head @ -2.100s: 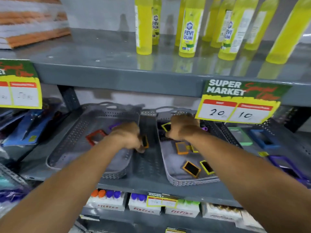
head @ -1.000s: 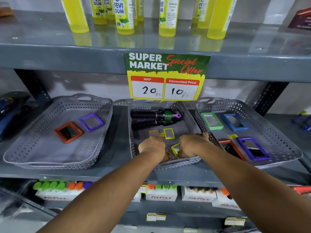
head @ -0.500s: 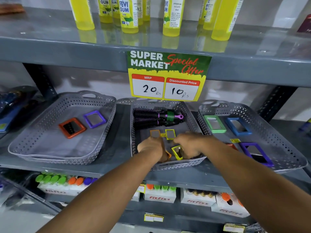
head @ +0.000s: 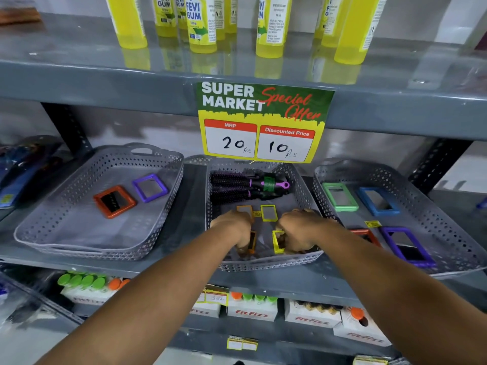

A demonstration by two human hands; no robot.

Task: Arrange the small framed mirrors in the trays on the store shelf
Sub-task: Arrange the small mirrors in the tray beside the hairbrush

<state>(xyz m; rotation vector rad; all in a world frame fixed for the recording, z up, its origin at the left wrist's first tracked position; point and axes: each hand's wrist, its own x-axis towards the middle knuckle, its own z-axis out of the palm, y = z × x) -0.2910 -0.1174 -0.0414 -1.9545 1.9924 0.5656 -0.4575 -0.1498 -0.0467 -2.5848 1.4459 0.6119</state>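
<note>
Mirrors with small coloured frames lie across three grey perforated trays on the middle shelf, and both my hands are in the centre one. Going left to right: the left tray point(head: 39, 233) holds an orange-framed mirror point(head: 114, 201) near its middle and a purple-framed mirror point(head: 150, 187) just beside it, farther back; both lie flat. In the centre tray point(head: 263, 264), two dark round hairbrushes point(head: 237, 187) lie across the far end, and nearer me two small mirrors lie side by side, an orange one point(head: 244, 209) and a yellow one point(head: 268, 212). My left hand point(head: 233, 229) is curled over a small orange-framed mirror point(head: 252, 242) standing on edge; the fingers seem closed on it, but I cannot see the contact. My right hand point(head: 299, 230) is curled the same way against a small yellow-framed mirror point(head: 277, 241), also tipped up, and seems to pinch it. The right tray point(head: 448, 233) holds a green mirror point(head: 340, 197) and a blue mirror point(head: 378, 201) at the far end, an orange-red one point(head: 365, 236) partly hidden behind my right forearm, and a large purple mirror point(head: 407, 246) near the front. As I judge it, the risks are these: the two tilted mirrors could slip from a thin edge grip and land glass-down or on each other, chipping; my knuckles could shove the far pair out of line or against the brushes; and my right forearm, close over the centre tray's right wall, could nudge the right tray, which looks to overhang the shelf edge.
</note>
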